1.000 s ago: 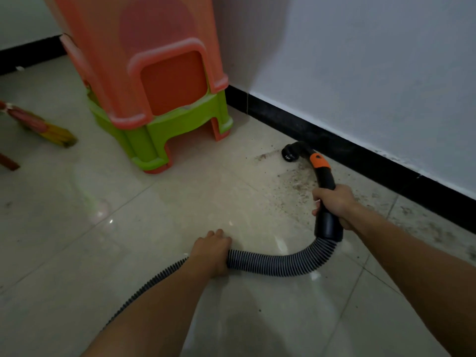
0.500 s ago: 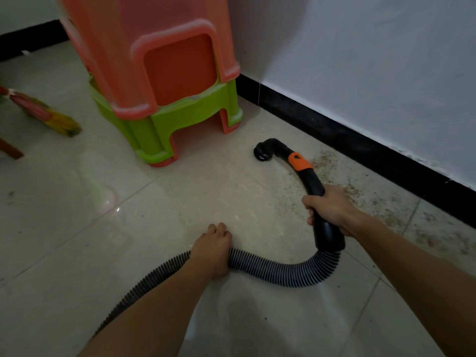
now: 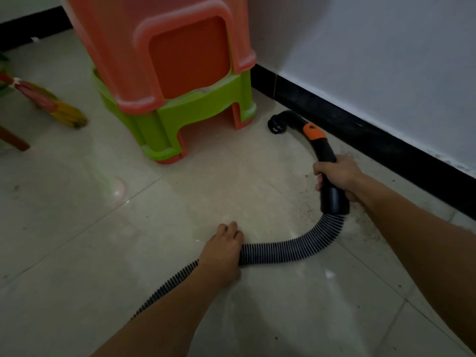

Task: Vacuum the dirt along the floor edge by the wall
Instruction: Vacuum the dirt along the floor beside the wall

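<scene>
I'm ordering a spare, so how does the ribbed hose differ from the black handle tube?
The ribbed hose is corrugated with pale stripes; the handle tube is smooth black with an orange collar. The ribbed hose snakes in bends along the floor; the handle tube has one gentle curve. The left grip holds the ribbed hose, the right grip the handle tube. Both are round, joined end to end.
</scene>
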A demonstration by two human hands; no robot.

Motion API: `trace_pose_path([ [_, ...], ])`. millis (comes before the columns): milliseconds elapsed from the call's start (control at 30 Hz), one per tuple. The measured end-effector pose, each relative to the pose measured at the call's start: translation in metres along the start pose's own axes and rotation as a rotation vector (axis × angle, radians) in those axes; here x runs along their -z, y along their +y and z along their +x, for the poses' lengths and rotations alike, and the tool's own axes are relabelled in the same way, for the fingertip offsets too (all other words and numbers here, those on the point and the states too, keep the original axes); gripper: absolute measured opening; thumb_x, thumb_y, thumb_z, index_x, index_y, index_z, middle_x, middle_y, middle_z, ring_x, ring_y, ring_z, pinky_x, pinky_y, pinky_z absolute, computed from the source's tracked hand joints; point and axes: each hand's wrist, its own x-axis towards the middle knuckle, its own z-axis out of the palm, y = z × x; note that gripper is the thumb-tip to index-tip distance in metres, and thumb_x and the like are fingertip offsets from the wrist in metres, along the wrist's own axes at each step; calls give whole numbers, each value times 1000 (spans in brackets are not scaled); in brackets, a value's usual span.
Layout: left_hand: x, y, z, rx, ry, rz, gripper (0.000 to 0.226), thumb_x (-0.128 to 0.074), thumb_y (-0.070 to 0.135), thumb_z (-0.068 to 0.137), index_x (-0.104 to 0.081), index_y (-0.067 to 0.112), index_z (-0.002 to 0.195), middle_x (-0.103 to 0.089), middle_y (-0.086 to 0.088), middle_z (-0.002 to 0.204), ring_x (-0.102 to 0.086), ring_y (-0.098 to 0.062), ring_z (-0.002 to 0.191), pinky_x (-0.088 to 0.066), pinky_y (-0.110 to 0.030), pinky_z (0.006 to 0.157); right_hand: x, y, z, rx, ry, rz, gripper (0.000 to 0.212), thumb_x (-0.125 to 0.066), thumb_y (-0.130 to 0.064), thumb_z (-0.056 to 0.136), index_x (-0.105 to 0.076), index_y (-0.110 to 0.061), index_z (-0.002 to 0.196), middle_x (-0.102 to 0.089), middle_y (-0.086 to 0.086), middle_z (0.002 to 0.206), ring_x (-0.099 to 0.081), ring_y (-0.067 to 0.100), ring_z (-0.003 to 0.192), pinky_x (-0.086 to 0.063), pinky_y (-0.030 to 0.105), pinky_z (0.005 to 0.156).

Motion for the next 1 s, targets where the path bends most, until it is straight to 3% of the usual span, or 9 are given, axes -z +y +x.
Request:
trace_pose_path([
  [100, 2, -5, 0, -11, -4, -10, 60, -65, 25, 78, -39, 15, 131, -21, -4, 152, -23, -26, 134, -42, -37, 97, -10, -3, 8, 14, 33, -7, 20, -66, -3, 80, -57, -4, 98, -59, 14, 66, -58, 24, 45, -51, 28, 44],
  [267, 0, -9, -4, -27, -27, -28, 74, -68, 29, 79, -30, 16, 142, -12, -3, 157, -16, -24, 140, -38, -37, 104, -18, -8, -1, 34, -158, -85, 19, -66, -3, 80, -58, -9, 96, -61, 12, 65, -61, 21, 45, -55, 30, 50],
  [467, -4, -6, -14, -21, -96, 16, 96, -67, 36, 79, -9, 13, 152, 3, -9, 161, -2, -29, 147, -13, -40, 120, 10, 35, -30, -18, 70, 90, 16, -65, -2, 84, -56, -5, 96, -58, 13, 64, -56, 22, 43, -51, 27, 40],
  [567, -6, -2, -21, -11, -100, -16, 96, -62, 47, 77, -12, 14, 152, 2, -11, 161, 0, -29, 148, -10, -42, 120, 37, 57, -47, -67, 115, 134, 11, -66, -3, 83, -58, -3, 91, -58, 13, 63, -58, 22, 41, -54, 34, 49],
  [700, -11, 7, -32, -26, -127, -16, 107, -62, 63, 69, -13, 16, 152, 2, -11, 161, 2, -29, 148, -9, -43, 119, 60, 70, -67, -84, 91, 99, 20, -65, -1, 81, -56, -2, 99, -59, 15, 65, -59, 24, 43, -53, 31, 45],
  [800, -10, 14, -36, -59, -158, 20, 108, -62, 66, 69, -14, 16, 151, 1, -13, 161, 0, -30, 148, -12, -44, 119, 56, 69, -80, -55, -22, -14, 21, -66, -3, 81, -56, -2, 99, -61, 14, 62, -62, 27, 48, -56, 35, 52],
  [900, -3, 19, -42, -78, -168, 42, 99, -62, 63, 71, -23, 16, 148, -6, -13, 160, -5, -29, 147, -20, -45, 116, 50, 61, -90, -42, -99, -64, 18, -67, -3, 78, -58, -2, 93, -60, 11, 58, -62, 26, 48, -54, 32, 51],
  [1000, 2, 18, -48, -68, -163, 29, 84, -64, 58, 71, -38, 16, 138, -19, -10, 156, -18, -27, 143, -31, -45, 111, 55, 59, -94, -49, -71, -37, 17, -66, -1, 77, -59, 1, 92, -60, 12, 58, -61, 26, 46, -54, 31, 49],
])
